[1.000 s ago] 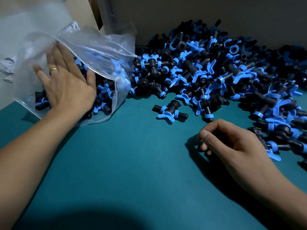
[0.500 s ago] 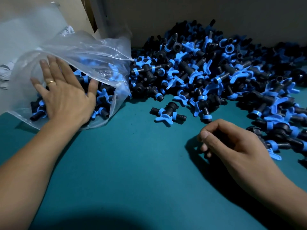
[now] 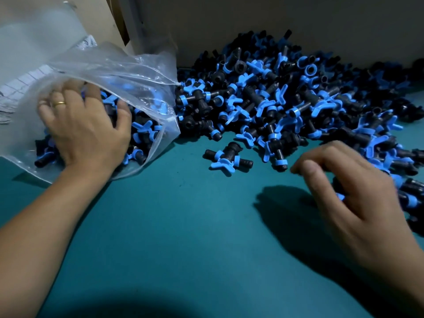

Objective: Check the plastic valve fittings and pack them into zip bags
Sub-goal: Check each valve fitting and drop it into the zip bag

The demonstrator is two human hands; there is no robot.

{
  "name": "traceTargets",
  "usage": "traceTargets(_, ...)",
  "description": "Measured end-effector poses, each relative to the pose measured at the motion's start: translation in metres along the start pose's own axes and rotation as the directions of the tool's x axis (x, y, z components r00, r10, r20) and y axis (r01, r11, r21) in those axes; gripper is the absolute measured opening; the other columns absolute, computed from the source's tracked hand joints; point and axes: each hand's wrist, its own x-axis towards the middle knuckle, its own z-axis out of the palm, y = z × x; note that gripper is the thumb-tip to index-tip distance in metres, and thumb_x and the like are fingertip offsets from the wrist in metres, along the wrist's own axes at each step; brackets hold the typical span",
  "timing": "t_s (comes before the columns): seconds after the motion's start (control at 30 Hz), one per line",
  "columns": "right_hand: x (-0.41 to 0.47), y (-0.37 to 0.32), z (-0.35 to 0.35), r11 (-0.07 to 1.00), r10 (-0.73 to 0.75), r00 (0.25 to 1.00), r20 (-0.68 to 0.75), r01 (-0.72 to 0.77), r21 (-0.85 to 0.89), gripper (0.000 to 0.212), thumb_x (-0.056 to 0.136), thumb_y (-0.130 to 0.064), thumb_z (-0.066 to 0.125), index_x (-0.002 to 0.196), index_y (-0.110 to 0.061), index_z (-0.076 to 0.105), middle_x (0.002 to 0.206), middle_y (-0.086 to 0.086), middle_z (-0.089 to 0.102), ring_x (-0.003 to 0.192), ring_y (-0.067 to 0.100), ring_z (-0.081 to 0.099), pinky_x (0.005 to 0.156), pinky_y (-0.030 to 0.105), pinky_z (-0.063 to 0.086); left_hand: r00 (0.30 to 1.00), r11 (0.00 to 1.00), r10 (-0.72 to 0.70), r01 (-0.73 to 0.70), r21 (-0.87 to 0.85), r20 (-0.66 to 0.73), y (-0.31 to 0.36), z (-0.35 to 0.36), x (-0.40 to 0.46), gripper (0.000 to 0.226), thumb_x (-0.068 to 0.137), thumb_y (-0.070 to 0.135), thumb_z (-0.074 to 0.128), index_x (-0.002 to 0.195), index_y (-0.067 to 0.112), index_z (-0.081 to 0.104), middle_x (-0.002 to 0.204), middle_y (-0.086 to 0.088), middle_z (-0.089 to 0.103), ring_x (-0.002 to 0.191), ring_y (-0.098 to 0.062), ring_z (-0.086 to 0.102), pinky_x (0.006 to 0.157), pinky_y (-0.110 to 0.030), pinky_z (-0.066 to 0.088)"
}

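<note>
A clear zip bag (image 3: 128,72) lies at the left on the teal table (image 3: 183,226), partly filled with black and blue valve fittings (image 3: 142,131), its mouth facing right. My left hand (image 3: 87,131), with a gold ring, lies on top of the bag, and its curled fingers grip the plastic and the fittings under it. A big loose pile of the same fittings (image 3: 286,99) spreads across the back and right. One fitting (image 3: 227,157) lies alone in front of the pile. My right hand (image 3: 348,191) hovers, blurred, at the pile's near edge, fingers loosely bent, thumb apart from them.
A grey wall (image 3: 275,19) stands right behind the pile. More clear plastic and printed paper (image 3: 27,72) lie behind the bag at the far left. The table's front half is bare teal surface with my hands' shadows on it.
My left hand went from lying flat on the bag to curling its fingers into it. My right hand lifted a little toward the pile and its thumb and fingers loosened.
</note>
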Motion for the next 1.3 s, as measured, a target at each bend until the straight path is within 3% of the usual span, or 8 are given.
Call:
traceTargets(0.13, 0.008, 0.017, -0.002, 0.945, 0.079, 0.996, -0.047, -0.09, -0.313, 0.039, 0.11, -0.037, 0.053, 0.135, -0.009, 0.062, 0.133, 0.008, 0.06, 0.126, 0.03, 0.051, 0.109, 0.036, 0.038, 0.984, 0.981, 0.048, -0.079, -0.177, -0.172, 0.008, -0.02, -0.003, 0.029, 0.102, 0.033, 0.043, 0.091, 0.008, 0.052, 0.107, -0.025, 0.052, 0.096, -0.045, 0.055, 0.081, -0.055, 0.045)
traceTargets(0.27, 0.008, 0.017, 0.009, 0.895, 0.187, 0.967, 0.173, -0.096, -0.435, 0.065, 0.103, -0.048, 0.054, 0.157, -0.013, 0.045, 0.157, 0.011, 0.045, 0.147, 0.032, 0.038, 0.125, 0.046, 0.033, 0.856, 0.784, 0.463, -0.517, -0.344, -0.231, 0.065, -0.045, -0.018, 0.022, 0.095, 0.023, 0.053, 0.096, 0.006, 0.068, 0.107, -0.019, 0.061, 0.094, -0.041, 0.058, 0.083, -0.049, 0.04)
traceTargets(0.37, 0.006, 0.019, 0.013, 0.877, 0.197, 0.949, 0.245, -0.06, -0.476, 0.054, 0.103, -0.05, 0.055, 0.148, -0.02, 0.054, 0.158, 0.007, 0.045, 0.145, 0.029, 0.042, 0.121, 0.046, 0.037, 0.588, 0.519, 0.806, -0.645, -0.56, 0.07, 0.112, -0.054, -0.031, 0.052, 0.096, 0.045, 0.053, 0.14, 0.018, 0.059, 0.144, -0.01, 0.053, 0.132, -0.034, 0.049, 0.106, -0.048, 0.039)
traceTargets(0.47, 0.004, 0.022, 0.012, 0.911, 0.176, 0.959, 0.224, -0.072, -0.407, 0.041, 0.101, -0.045, 0.059, 0.133, -0.02, 0.063, 0.14, 0.001, 0.056, 0.128, 0.027, 0.056, 0.103, 0.046, 0.049, 0.427, 0.575, 0.816, -0.518, -0.634, 0.391, 0.151, -0.051, -0.058, 0.074, 0.099, 0.065, 0.035, 0.165, 0.038, 0.015, 0.169, -0.005, 0.023, 0.154, -0.025, 0.021, 0.125, -0.048, 0.023)
traceTargets(0.73, 0.005, 0.024, 0.013, 0.894, 0.242, 0.949, 0.204, -0.137, -0.427, 0.068, 0.099, -0.042, 0.063, 0.16, -0.023, 0.038, 0.149, 0.0, 0.05, 0.13, 0.023, 0.051, 0.105, 0.038, 0.044, 0.537, 0.47, 0.811, -0.366, -0.803, 0.23, 0.161, -0.039, -0.071, 0.052, 0.1, 0.048, 0.052, 0.15, 0.033, 0.046, 0.13, 0.008, 0.051, 0.122, -0.017, 0.049, 0.107, -0.043, 0.042)
traceTargets(0.97, 0.003, 0.023, 0.006, 0.937, 0.205, 0.947, 0.247, -0.116, -0.331, 0.062, 0.089, -0.067, 0.065, 0.139, -0.034, 0.054, 0.123, -0.012, 0.047, 0.102, 0.014, 0.058, 0.083, 0.03, 0.044, 0.561, 0.362, 0.819, -0.351, -0.864, 0.115, 0.157, -0.047, -0.067, 0.048, 0.095, 0.029, 0.072, 0.141, 0.026, 0.059, 0.126, 0.007, 0.057, 0.117, -0.018, 0.053, 0.103, -0.044, 0.043)
traceTargets(1.1, 0.006, 0.019, 0.003, 0.966, 0.134, 0.982, 0.132, -0.1, -0.239, 0.051, 0.086, -0.061, 0.073, 0.123, -0.027, 0.066, 0.112, -0.008, 0.048, 0.092, 0.016, 0.059, 0.076, 0.039, 0.053, 0.584, 0.276, 0.812, -0.398, -0.875, -0.009, 0.154, -0.051, -0.066, 0.044, 0.092, 0.017, 0.077, 0.134, 0.017, 0.064, 0.125, 0.001, 0.061, 0.116, -0.023, 0.058, 0.099, -0.047, 0.046)
traceTargets(1.3, 0.006, 0.014, 0.002, 0.989, 0.148, 0.987, 0.056, -0.149, 0.011, 0.04, 0.091, -0.044, 0.074, 0.124, -0.023, 0.063, 0.117, -0.005, 0.056, 0.108, 0.008, 0.062, 0.095, 0.025, 0.051, 0.686, 0.214, 0.728, -0.245, -0.946, -0.013, 0.154, -0.055, -0.068, 0.045, 0.092, 0.01, 0.077, 0.132, 0.013, 0.056, 0.131, 0.002, 0.056, 0.112, -0.025, 0.063, 0.087, -0.048, 0.056)
